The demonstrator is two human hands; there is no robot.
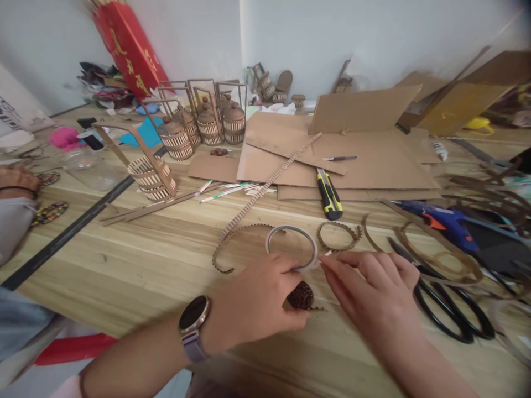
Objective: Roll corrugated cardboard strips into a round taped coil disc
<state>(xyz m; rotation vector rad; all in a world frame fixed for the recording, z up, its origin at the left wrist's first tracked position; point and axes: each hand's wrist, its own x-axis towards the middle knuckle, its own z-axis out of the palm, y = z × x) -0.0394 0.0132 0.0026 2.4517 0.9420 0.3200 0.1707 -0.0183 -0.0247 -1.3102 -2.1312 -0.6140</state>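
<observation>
A roll of tape [310, 239], thin and white-rimmed, is gripped at its near edge by the fingers of my left hand [259, 296], which wears a watch. Between that thumb and the fingers shows a dark brown coiled strip [301, 296]; whether the hand squeezes it or it rests on the table, I cannot tell. My right hand [373, 282] pinches the tape's loose end just right of the roll. Beyond the hands lie a curved woven strip [216, 255] and a small ring of similar strip [339, 236].
Black scissors [446, 309] and a blue glue gun [440, 218] lie at right. A yellow-black utility knife [329, 196] touches flat cardboard [365, 160]. Small handled baskets [207, 124] stand at back left. Another person's hand [16, 179] is at the left edge.
</observation>
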